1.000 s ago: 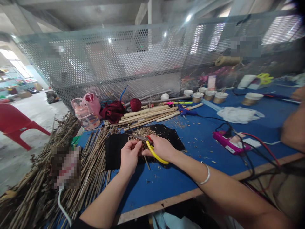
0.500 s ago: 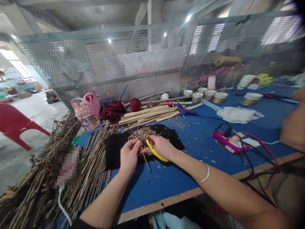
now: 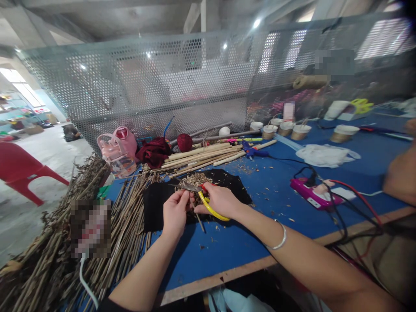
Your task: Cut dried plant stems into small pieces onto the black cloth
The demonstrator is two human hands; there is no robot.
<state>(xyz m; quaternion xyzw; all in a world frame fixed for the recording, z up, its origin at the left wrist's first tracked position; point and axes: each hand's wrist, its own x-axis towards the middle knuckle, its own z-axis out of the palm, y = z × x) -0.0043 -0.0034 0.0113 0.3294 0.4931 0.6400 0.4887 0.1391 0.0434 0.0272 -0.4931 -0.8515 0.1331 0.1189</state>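
My left hand [image 3: 175, 213] pinches a thin dry stick [image 3: 199, 220] whose lower end juts out toward me. My right hand [image 3: 221, 200] grips yellow-handled scissors [image 3: 206, 202], and the blades point left just above my left fingers. Both hands hover over a black cloth [image 3: 156, 200] spread on the blue table [image 3: 247, 234]. A heap of short cut stick pieces [image 3: 194, 179] lies on the cloth right behind the hands.
A big bundle of long dry stalks [image 3: 81, 242] covers the table's left end. Behind lie pale sticks [image 3: 201, 156], a pink bottle [image 3: 118, 149], dark red cloth [image 3: 154, 151], small cups [image 3: 286, 129]. A pink power strip [image 3: 312, 195] with cables and another person's arm [image 3: 401, 173] are at the right.
The scissors have tipped a little, their blades now lying flatter and further left over my left fingers. The stick in my left hand has shifted slightly. Otherwise the scene is the same.
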